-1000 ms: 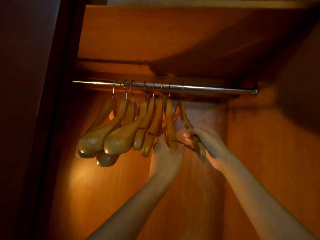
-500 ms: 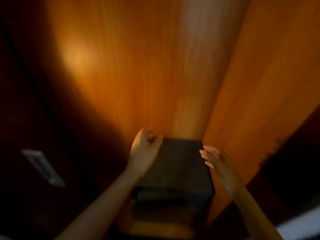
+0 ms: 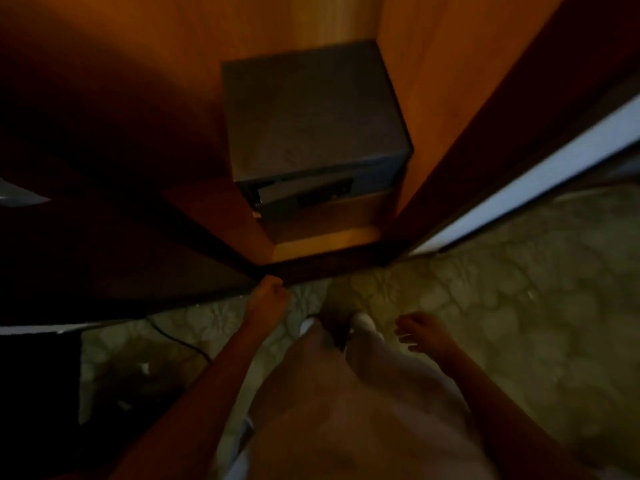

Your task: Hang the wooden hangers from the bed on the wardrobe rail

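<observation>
The wardrobe [image 3: 433, 98] is viewed from above, down into its open lower part; its inner walls are faced with orange-brown wood, its floor panel [image 3: 325, 244] is lit paler at the front, and it is edged by a dark front sill [image 3: 322, 270]

My left hand [image 3: 268, 301] came off the hangers and dropped from the rail to just beside the wardrobe's bottom edge [image 3: 311, 268]. Its fingers [image 3: 275, 288] had curled in where before they lay straight, and blur hid whether they held anything. My right hand [image 3: 424, 332] let go of the rightmost hanger and sank low on the right, over the patterned carpet [image 3: 519, 289], spread and holding nothing. My head tipped down: rail and hangers left the view, the dark box [image 3: 311, 112] slid from near to far, and my white shoes [image 3: 362, 322] came into sight.
</observation>
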